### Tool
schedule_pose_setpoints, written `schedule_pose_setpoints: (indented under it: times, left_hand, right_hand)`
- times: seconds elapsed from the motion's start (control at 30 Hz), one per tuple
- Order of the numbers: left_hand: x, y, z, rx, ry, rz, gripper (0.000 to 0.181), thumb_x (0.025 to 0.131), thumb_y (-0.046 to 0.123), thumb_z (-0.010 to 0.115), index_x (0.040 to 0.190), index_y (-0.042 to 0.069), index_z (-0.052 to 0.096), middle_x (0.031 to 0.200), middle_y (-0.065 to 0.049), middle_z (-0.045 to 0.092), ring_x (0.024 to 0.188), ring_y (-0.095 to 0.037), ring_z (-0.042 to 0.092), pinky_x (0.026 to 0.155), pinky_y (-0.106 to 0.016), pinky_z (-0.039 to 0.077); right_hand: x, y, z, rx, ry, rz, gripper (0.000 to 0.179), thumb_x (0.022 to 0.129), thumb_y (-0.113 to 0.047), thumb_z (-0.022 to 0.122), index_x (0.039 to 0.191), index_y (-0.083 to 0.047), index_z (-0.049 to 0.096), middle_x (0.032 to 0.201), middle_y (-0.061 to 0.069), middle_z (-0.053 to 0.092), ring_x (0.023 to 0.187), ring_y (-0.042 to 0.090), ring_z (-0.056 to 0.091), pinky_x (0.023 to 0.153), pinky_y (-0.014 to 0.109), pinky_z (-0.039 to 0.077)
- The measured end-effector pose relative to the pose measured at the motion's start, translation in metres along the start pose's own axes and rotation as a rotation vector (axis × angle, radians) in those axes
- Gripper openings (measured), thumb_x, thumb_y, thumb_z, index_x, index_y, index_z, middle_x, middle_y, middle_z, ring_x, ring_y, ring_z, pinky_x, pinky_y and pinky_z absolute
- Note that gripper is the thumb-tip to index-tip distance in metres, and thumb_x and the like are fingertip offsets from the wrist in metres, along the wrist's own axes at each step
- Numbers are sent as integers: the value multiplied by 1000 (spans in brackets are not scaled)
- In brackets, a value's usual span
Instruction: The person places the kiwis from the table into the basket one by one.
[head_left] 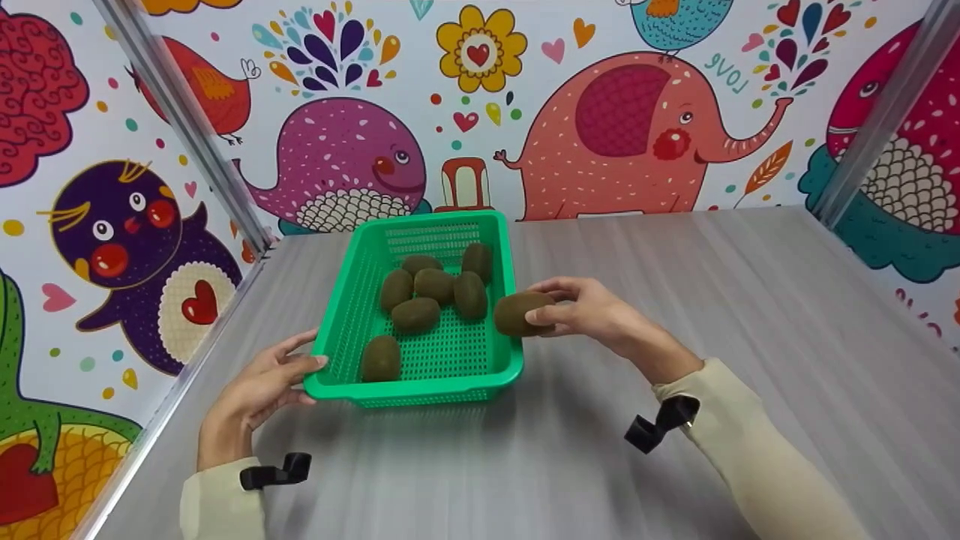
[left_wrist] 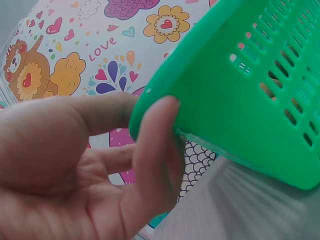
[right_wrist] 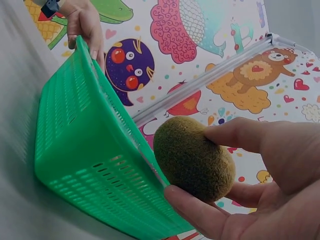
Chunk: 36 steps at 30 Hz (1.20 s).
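Note:
A green plastic basket (head_left: pixel 420 391) with perforated walls stands on the table. My left hand (head_left: pixel 259 386) pinches its near left corner; the left wrist view shows the thumb and fingers of that hand (left_wrist: pixel 105 160) on either side of the green rim (left_wrist: pixel 155 95). A brown fuzzy kiwi (head_left: pixel 517 313) is in my right hand (head_left: pixel 589 311), over the right rim of the basket. Thumb and fingertips clasp this kiwi (right_wrist: pixel 192 157) in the right wrist view. Inside the basket lie several more kiwis, most grouped toward the back, and a single kiwi (head_left: pixel 382 358) near the front left.
The grey table (head_left: pixel 735 300) extends to the right of the basket and in front of it. Behind and to the left stand walls (head_left: pixel 465 142) printed with cartoon animals, with metal posts (head_left: pixel 180 120) at the corners. Black straps (head_left: pixel 277 472) hang at both sleeves.

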<state>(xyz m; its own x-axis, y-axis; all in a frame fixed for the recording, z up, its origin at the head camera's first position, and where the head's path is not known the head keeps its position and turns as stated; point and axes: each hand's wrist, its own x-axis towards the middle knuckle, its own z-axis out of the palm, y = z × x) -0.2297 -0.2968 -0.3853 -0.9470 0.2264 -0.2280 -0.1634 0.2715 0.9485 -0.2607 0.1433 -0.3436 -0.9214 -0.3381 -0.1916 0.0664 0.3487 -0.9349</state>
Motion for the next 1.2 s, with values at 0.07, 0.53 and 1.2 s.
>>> schedule_pose_setpoints:
  times: [0.07, 0.53, 1.2]
  left_hand:
    - [0, 0, 0, 0, 0, 3, 72, 101, 21, 59, 159, 3, 18, 108, 0, 65, 81, -9, 68, 68, -28, 62]
    - [0, -1, -1, -18, -4, -11, 73, 102, 20, 58, 160, 4, 17, 108, 1, 66, 80, -9, 68, 67, -27, 62]
    - [1, 1, 0, 12, 8, -8, 72, 102, 21, 59, 159, 4, 18, 111, -3, 65, 83, -10, 68, 67, -28, 62]
  right_hand:
    - [2, -3, 2, -3, -1, 7, 55, 91, -25, 74, 140, -11, 54, 133, 16, 57, 110, 27, 67, 101, 40, 55]
    - [18, -24, 18, -40, -56, 27, 51, 90, -24, 75, 136, -13, 56, 133, 13, 58, 112, 27, 63, 98, 37, 57]
    - [46, -41, 41, -18, -128, 46, 48, 90, -22, 76, 133, -12, 58, 128, 13, 59, 103, 23, 66, 101, 37, 56]
